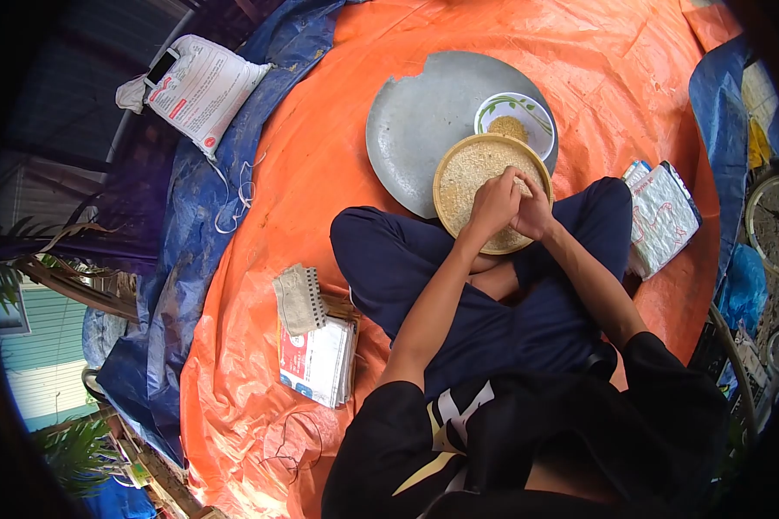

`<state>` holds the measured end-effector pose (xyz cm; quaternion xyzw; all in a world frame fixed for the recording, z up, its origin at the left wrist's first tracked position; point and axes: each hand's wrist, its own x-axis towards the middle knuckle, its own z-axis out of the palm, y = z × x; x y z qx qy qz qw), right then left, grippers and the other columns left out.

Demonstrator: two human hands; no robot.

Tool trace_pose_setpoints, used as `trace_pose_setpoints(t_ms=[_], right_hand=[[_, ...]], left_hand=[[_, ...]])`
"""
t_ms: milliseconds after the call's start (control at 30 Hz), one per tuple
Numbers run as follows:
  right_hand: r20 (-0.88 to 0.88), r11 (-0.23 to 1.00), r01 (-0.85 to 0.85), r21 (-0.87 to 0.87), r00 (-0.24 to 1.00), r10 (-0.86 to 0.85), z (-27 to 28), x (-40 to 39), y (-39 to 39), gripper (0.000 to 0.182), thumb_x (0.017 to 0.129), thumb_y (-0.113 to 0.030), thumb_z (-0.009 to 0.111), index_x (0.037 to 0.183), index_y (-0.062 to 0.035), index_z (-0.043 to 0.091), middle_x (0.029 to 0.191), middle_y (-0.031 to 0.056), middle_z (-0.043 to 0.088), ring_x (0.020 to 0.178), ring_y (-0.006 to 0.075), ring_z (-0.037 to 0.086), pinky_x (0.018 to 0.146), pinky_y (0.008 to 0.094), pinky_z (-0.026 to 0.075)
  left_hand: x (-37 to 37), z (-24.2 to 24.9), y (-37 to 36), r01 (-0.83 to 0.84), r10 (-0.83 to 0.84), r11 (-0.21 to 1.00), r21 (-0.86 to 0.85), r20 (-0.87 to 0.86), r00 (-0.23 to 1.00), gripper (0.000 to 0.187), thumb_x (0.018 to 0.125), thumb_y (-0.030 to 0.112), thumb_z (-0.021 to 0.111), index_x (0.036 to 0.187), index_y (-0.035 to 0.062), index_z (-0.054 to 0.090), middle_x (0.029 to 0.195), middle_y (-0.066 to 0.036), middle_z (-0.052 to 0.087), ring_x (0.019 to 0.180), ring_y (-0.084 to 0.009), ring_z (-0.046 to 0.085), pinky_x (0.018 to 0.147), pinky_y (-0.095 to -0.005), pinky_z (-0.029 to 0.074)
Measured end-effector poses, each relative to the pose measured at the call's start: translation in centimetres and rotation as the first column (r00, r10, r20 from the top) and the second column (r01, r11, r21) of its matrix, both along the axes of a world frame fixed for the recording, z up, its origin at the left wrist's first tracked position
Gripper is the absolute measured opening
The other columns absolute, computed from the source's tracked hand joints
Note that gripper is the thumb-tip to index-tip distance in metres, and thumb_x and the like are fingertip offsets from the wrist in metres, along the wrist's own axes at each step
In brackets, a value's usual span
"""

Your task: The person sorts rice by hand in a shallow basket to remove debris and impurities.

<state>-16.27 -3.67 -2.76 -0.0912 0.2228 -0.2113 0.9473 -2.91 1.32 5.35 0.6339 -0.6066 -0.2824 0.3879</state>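
Note:
A round shallow tan basket [447, 216] full of pale grain [464, 180] rests near my crossed legs. Over its right half my left hand [495, 204] and my right hand [535, 213] come together, fingers bent and closed. Whatever lies between the fingers is too small or hidden to make out. Just beyond the basket stands a white bowl [538, 121] with green leaf patterns, holding yellowish-brown grain [509, 130]. Bowl and basket partly overlap a large round grey metal tray [407, 130] with a ragged, broken rim.
An orange tarp [312, 199] spreads beneath me, with blue tarp [208, 173] at its edge. Notebooks and papers [320, 359] are stacked by my left knee. A white printed packet [663, 216] lies at right. At upper left is a white sack [206, 91] with a phone [161, 67] on it.

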Motion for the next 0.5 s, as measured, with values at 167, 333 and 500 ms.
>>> trace_pose_setpoints(t_ms=[167, 333, 500], right_hand=[[0.06, 1.0, 0.006, 0.002, 0.998, -0.006, 0.6, -0.2, -0.3, 0.07, 0.092, -0.063, 0.046, 0.124, -0.0008, 0.051, 0.118, 0.0106, 0.06, 0.105, 0.0207, 0.061, 0.095, 0.0355, 0.049], [0.089, 1.0, 0.008, -0.02, 0.996, -0.006, 1.3, 0.1, -0.3, 0.078, 0.092, -0.064, 0.044, 0.131, 0.0038, 0.044, 0.125, 0.0167, 0.055, 0.112, 0.0252, 0.058, 0.101, 0.037, 0.046], [0.03, 1.0, 0.03, 0.002, 0.999, -0.03, 1.2, 0.3, -0.3, 0.083, 0.091, -0.065, 0.044, 0.135, 0.0044, 0.04, 0.127, 0.0177, 0.052, 0.114, 0.0268, 0.057, 0.104, 0.0379, 0.045]], left_hand=[[0.7, -0.3, -0.3, -0.003, 0.008, 1.0, 0.02, -0.276, 0.961, 0.024, 0.089, 0.004, 0.055, 0.113, 0.0024, 0.056, 0.074, -0.014, 0.064, 0.068, -0.0224, 0.065, 0.064, -0.0356, 0.051], [1.8, 0.0, -0.5, -0.085, 0.085, 0.996, 0.018, -0.367, 0.926, 0.021, 0.09, 0.005, 0.056, 0.11, 0.002, 0.055, 0.074, -0.013, 0.066, 0.068, -0.0234, 0.067, 0.064, -0.0344, 0.051], [2.3, -0.4, -0.6, -0.075, 0.077, 0.997, 0.018, -0.364, 0.928, 0.025, 0.089, 0.001, 0.056, 0.114, -0.0002, 0.054, 0.081, -0.011, 0.066, 0.075, -0.0164, 0.066, 0.069, -0.029, 0.052]])
